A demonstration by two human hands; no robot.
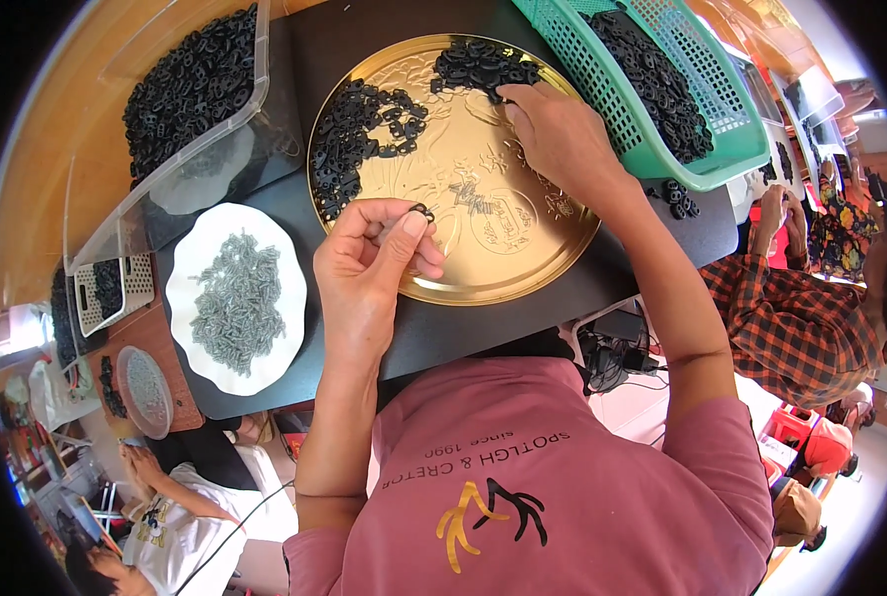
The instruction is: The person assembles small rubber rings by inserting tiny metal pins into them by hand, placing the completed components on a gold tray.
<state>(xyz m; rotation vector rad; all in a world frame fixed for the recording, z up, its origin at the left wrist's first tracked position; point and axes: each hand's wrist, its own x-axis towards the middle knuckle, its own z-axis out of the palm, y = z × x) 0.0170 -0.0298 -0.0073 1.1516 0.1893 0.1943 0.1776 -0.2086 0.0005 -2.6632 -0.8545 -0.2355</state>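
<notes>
My left hand (369, 253) is over the near left rim of a round gold tray (433, 179). Its thumb and fingers pinch a small black plastic piece with a hole (421, 212). At the far side of the tray, my right hand (567, 139) has its fingertips at the edge of a pile of black plastic pieces (478, 66); its fingers are bent together, and what they grip is hidden. A second group of black pieces (349, 139) lies along the tray's left side. Several small metal springs (471, 197) lie loose near the tray's middle.
Left of the tray stands a white scalloped plate (187, 308) heaped with small springs (240, 308). Behind it is a clear bin (261, 70) of black pieces. A green basket (731, 164) holding more sits at the far right. Other people work on both sides.
</notes>
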